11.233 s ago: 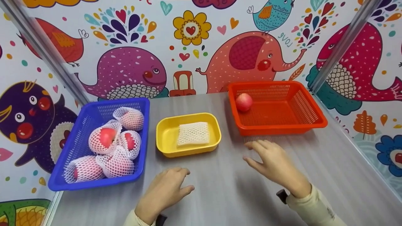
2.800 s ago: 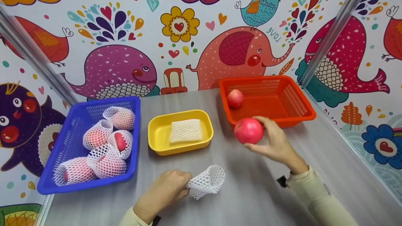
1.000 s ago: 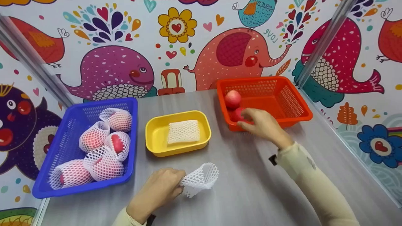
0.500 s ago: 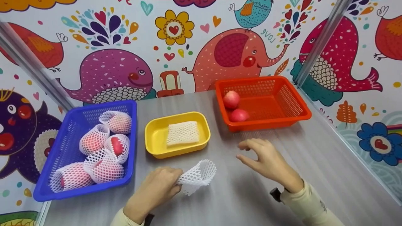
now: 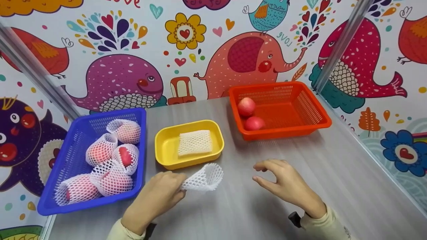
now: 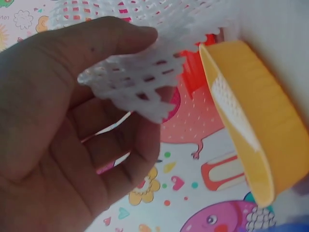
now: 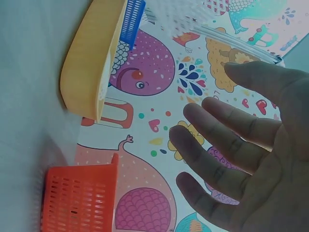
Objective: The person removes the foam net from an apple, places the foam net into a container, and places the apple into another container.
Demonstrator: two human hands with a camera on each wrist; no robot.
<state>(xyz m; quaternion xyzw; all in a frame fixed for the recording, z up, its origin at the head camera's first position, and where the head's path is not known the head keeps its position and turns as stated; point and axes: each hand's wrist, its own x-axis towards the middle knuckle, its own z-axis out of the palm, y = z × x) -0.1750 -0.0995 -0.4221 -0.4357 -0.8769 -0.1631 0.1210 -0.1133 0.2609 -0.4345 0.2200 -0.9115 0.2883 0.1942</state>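
The left hand pinches a white foam net sleeve between thumb and fingers, just in front of the yellow tray. In the left wrist view the thumb presses the net against the fingers. The right hand hovers over the table with relaxed, slightly bent fingers and holds nothing; the right wrist view shows its fingers spread apart. A flat foam net lies inside the yellow tray. Two bare red fruits rest at the left side of the red basket.
At the left stands a blue basket with several net-wrapped fruits. Behind the baskets rises a wall printed with cartoon animals. Grey table surface lies between and in front of the hands.
A red fruit, earlier in the right hand, now lies in the red basket, and that hand has drawn back toward the front. The left hand has moved the net sleeve leftward and nearer the yellow tray.
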